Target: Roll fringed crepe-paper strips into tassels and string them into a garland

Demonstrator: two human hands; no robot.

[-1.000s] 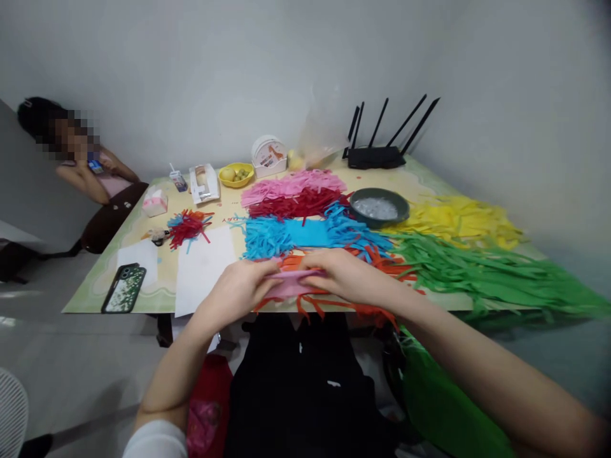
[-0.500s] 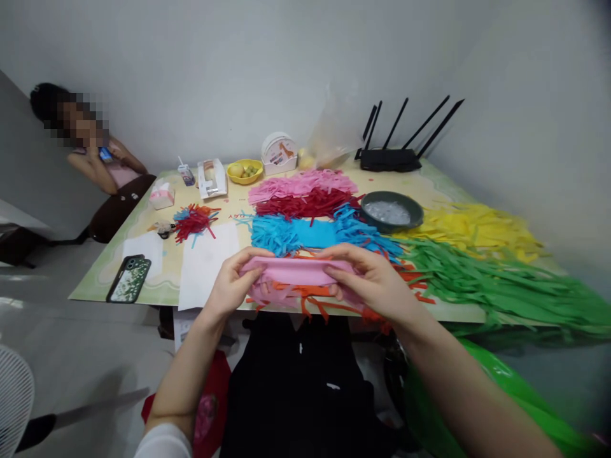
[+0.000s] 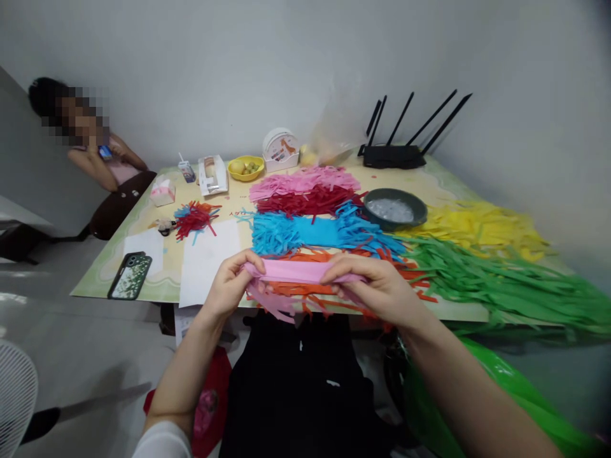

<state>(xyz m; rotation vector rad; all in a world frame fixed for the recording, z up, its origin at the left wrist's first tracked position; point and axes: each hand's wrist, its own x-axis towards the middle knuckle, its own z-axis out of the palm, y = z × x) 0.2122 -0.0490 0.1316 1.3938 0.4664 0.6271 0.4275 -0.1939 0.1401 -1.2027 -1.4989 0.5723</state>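
A strip of pink fringed tissue paper (image 3: 293, 271) is stretched level between my two hands above the table's front edge. My left hand (image 3: 233, 280) pinches its left end, with loose pink fringe hanging below. At the other end my right hand (image 3: 372, 283) is closed on the paper, thumb and fingers pressed together. Orange fringed paper (image 3: 305, 287) lies on the table just beneath the strip. Behind it sits blue fringed paper (image 3: 317, 233) with a flat uncut middle, then a dark red pile (image 3: 305, 202) and a pink pile (image 3: 305, 182).
Green fringe (image 3: 506, 280) and yellow fringe (image 3: 482, 228) cover the right side, beside a dark bowl (image 3: 395, 210). A router (image 3: 394, 156) stands at the back. White paper (image 3: 207, 264), a phone (image 3: 130, 276) and a multicoloured tassel (image 3: 195, 219) lie left. A person (image 3: 112, 162) sits beyond the table.
The pink strip is pulled straighter and looks narrower between my hands. My right hand's fingers have closed further around its end, and more fringe hangs at the left.
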